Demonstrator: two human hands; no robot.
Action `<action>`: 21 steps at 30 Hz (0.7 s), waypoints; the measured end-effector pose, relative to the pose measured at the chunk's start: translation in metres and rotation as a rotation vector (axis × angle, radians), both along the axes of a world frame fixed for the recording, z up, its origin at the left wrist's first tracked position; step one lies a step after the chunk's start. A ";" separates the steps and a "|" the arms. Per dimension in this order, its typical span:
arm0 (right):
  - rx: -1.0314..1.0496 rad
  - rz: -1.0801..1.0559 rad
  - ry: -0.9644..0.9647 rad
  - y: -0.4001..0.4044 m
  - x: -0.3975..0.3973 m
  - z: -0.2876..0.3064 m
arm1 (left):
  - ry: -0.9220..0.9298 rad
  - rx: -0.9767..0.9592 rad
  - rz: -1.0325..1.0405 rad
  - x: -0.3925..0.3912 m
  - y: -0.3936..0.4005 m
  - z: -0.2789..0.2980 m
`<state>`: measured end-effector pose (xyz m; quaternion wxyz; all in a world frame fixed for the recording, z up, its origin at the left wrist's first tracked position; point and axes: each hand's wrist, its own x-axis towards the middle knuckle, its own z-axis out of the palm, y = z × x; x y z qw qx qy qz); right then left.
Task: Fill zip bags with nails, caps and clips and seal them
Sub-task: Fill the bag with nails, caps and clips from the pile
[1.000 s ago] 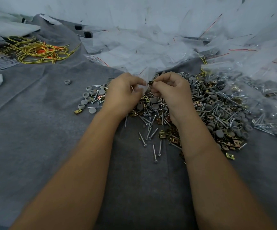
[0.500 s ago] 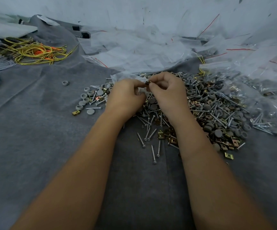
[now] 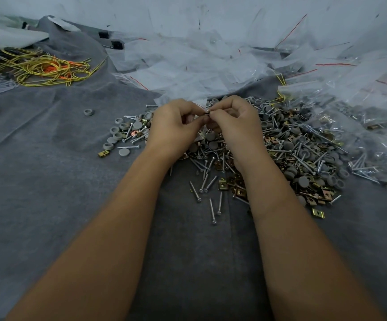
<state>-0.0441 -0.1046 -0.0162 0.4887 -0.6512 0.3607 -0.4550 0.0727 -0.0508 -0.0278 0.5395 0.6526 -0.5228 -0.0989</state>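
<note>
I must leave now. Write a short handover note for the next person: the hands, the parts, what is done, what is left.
Left hand and right hand: both pinch one small zip bag at its top, above the pile.
Parts: nails, caps and clips lie mixed in a loose pile on the grey cloth. Empty bags are heaped behind it.
Done: some filled bags lie at the right.
Left: finish this bag; whether it is sealed I cannot tell. Much of the pile remains.

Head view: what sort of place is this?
Probably a small hand-packing workspace: a grey cloth covered with a heap of screws, caps and clips, with a pile of empty zip bags behind.
</note>
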 end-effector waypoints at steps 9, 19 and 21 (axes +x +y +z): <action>-0.007 -0.008 0.061 -0.001 0.000 0.000 | -0.178 -0.016 0.007 0.000 0.000 -0.001; -0.371 -0.030 0.548 -0.006 -0.008 0.002 | -0.449 0.008 -0.075 0.004 -0.002 -0.005; -0.379 -0.007 0.576 -0.004 -0.006 0.001 | -0.454 -0.005 -0.077 0.003 -0.002 -0.004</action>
